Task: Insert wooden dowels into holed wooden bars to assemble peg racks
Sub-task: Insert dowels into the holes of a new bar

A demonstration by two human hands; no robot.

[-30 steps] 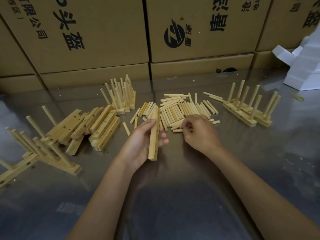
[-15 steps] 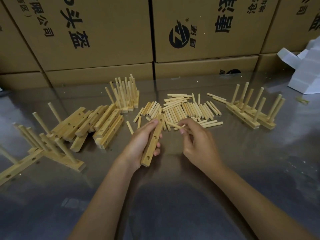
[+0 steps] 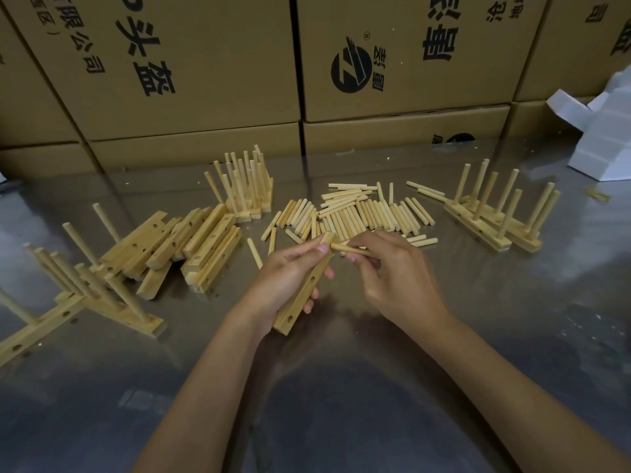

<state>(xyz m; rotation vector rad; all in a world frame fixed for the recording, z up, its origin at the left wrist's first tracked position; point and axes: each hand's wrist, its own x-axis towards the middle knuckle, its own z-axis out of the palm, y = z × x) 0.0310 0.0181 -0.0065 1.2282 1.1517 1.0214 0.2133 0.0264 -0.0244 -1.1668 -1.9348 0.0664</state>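
Note:
My left hand (image 3: 285,279) grips a holed wooden bar (image 3: 304,295), held slanted above the table with two empty holes showing on its lower half. My right hand (image 3: 392,271) pinches a wooden dowel (image 3: 348,250) and its tip meets the bar's upper end, right by my left thumb. Behind my hands lies a heap of loose dowels (image 3: 358,213). A pile of empty holed bars (image 3: 191,244) lies to the left.
Finished peg racks stand at the right (image 3: 495,216), at the back centre (image 3: 246,192) and at the near left (image 3: 85,291). Cardboard boxes (image 3: 205,80) wall off the back of the metal table (image 3: 375,387). White foam blocks (image 3: 604,138) sit at the far right.
My right hand picked a dowel from the heap and brought it to the bar's upper end. My left hand tilted the bar so that its holed face shows.

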